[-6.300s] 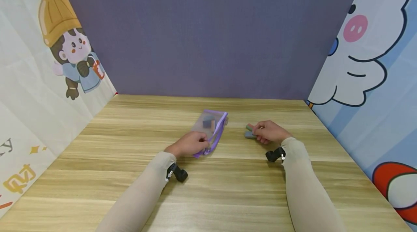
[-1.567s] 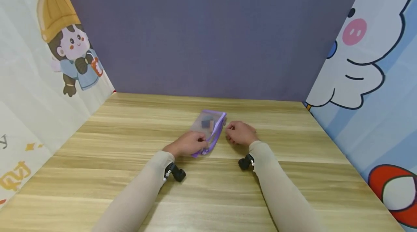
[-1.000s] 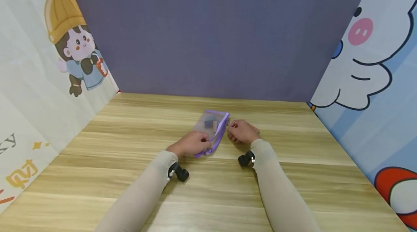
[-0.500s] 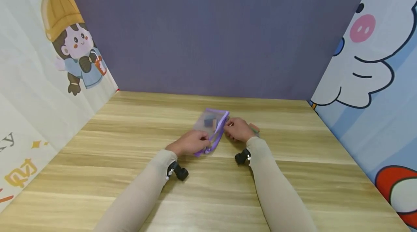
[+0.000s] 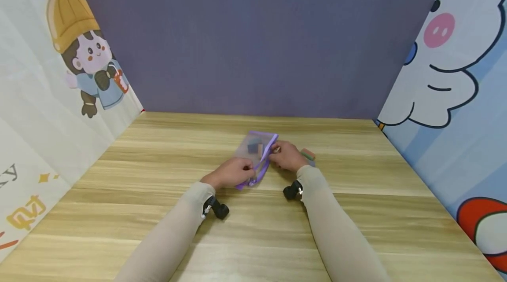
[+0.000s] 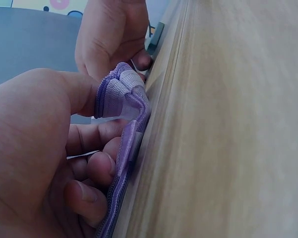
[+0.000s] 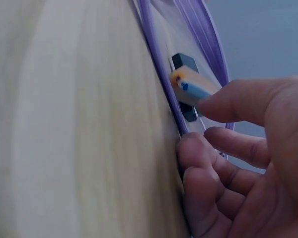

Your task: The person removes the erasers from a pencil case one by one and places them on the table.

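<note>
A see-through zip pouch (image 5: 244, 145) with purple trim lies at mid-table, its mouth gaping toward the right. Inside are a dark block (image 7: 184, 62) and a small peach-and-blue block (image 7: 193, 87) that looks like an eraser. My left hand (image 5: 233, 172) pinches the pouch's near end; the purple zip tape (image 6: 121, 94) folds up at its thumb and fingers. My right hand (image 5: 288, 156) is at the far part of the mouth, fingers bent. In the right wrist view its thumb overlaps the peach-and-blue block, its other fingertips lie at the lower purple edge, and a gap shows between thumb and forefinger.
Just right of my right hand lie an orange-and-green block (image 5: 308, 154) and a grey one (image 5: 310, 163), partly hidden by the hand. A dark purple-grey panel (image 5: 253, 44) closes off the table's back, with printed cloth on both sides.
Earlier my right hand was at the loose blocks on the right; it has since come left to the pouch mouth, uncovering those blocks. My left hand has kept its pinch on the pouch.
</note>
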`<state>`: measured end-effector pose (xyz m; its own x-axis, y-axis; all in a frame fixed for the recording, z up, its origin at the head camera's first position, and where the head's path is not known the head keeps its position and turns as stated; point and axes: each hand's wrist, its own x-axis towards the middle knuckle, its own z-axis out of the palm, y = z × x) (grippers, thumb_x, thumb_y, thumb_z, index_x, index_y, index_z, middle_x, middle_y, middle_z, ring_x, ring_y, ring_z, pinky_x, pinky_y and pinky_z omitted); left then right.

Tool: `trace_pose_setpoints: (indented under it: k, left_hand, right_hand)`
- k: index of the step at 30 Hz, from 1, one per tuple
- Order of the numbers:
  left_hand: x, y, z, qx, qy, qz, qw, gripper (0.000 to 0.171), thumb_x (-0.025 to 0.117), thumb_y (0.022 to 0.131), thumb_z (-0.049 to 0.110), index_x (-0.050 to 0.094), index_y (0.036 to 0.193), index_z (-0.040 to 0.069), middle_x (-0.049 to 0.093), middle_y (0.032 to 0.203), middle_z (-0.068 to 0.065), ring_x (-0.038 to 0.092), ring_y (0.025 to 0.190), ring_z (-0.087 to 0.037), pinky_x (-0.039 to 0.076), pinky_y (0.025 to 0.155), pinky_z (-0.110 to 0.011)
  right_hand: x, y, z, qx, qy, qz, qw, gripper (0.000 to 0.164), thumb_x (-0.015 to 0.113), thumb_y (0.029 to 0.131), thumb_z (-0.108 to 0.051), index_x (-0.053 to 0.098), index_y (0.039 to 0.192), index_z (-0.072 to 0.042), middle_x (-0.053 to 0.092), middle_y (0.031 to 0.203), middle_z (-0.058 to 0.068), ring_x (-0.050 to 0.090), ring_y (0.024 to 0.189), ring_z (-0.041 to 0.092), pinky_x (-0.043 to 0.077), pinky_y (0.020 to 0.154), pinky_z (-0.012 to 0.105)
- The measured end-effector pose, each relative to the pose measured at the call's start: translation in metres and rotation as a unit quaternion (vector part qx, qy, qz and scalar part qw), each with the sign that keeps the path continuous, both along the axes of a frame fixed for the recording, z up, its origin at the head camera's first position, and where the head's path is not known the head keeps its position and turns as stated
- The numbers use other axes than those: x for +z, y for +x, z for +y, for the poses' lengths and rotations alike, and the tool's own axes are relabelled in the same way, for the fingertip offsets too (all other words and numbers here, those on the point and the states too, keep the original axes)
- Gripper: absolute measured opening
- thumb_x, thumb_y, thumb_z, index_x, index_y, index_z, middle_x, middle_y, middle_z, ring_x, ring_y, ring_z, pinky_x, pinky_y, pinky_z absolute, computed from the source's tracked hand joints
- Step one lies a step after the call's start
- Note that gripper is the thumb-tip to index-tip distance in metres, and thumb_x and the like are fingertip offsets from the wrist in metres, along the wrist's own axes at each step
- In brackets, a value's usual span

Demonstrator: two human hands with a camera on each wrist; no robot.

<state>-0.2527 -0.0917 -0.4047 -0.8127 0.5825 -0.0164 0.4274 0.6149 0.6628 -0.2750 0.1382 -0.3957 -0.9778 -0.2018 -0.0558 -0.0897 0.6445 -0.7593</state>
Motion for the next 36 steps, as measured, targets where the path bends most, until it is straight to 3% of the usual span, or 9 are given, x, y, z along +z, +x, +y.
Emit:
trace_pose_setpoints:
  k: [10,18,22,29,36]
  left_hand:
    - [-0.005,-0.002,-0.002,-0.001,-0.006,0.018,0.9998,0.019,0.06,0.094,0.031,0.06,0.079,0.02,0.058,0.065,0.007,0.053,0.056,-0.009,0.046,0.054,-0.03]
    - [-0.004,0.0,-0.006,0.004,0.001,0.01,0.9999,0.019,0.059,0.094,0.028,0.059,0.078,0.018,0.057,0.064,0.006,0.052,0.054,-0.01,0.045,0.053,-0.03]
    - [-0.005,0.001,-0.006,0.01,-0.009,0.011,0.9999,0.02,0.059,0.094,0.028,0.058,0.077,0.018,0.057,0.063,0.006,0.052,0.054,-0.009,0.045,0.053,-0.029]
    - [-0.004,0.001,-0.002,0.003,-0.007,0.002,1.0,0.021,0.058,0.094,0.029,0.057,0.077,0.018,0.057,0.064,0.005,0.052,0.054,-0.01,0.046,0.052,-0.029]
    - [0.0,0.001,-0.002,-0.001,-0.007,-0.006,1.0,0.021,0.058,0.095,0.03,0.059,0.078,0.018,0.06,0.065,0.004,0.055,0.054,-0.01,0.048,0.053,-0.03]
  right_hand:
    - [-0.005,-0.001,-0.006,0.026,0.018,0.002,1.0,0.026,0.067,0.093,-0.023,0.07,0.112,-0.006,0.067,0.078,0.006,0.061,0.064,0.016,0.05,0.059,0.029]
    - [-0.011,-0.004,-0.017,0.032,0.068,0.067,0.995,0.015,0.066,0.094,-0.027,0.07,0.092,-0.012,0.061,0.076,0.0,0.053,0.065,0.015,0.042,0.061,0.03]
    - [-0.013,-0.004,-0.019,0.026,0.084,0.079,0.993,0.015,0.068,0.092,-0.027,0.07,0.088,-0.012,0.064,0.082,0.001,0.055,0.071,0.018,0.045,0.066,0.033]
    - [-0.008,-0.003,-0.018,0.015,0.121,0.069,0.99,0.016,0.068,0.092,-0.028,0.073,0.087,-0.013,0.069,0.09,0.002,0.058,0.078,0.02,0.048,0.076,0.037]
    - [-0.003,-0.005,-0.021,-0.006,0.102,0.044,0.994,0.015,0.067,0.091,-0.024,0.071,0.086,-0.011,0.066,0.075,0.0,0.058,0.069,0.018,0.046,0.066,0.031]
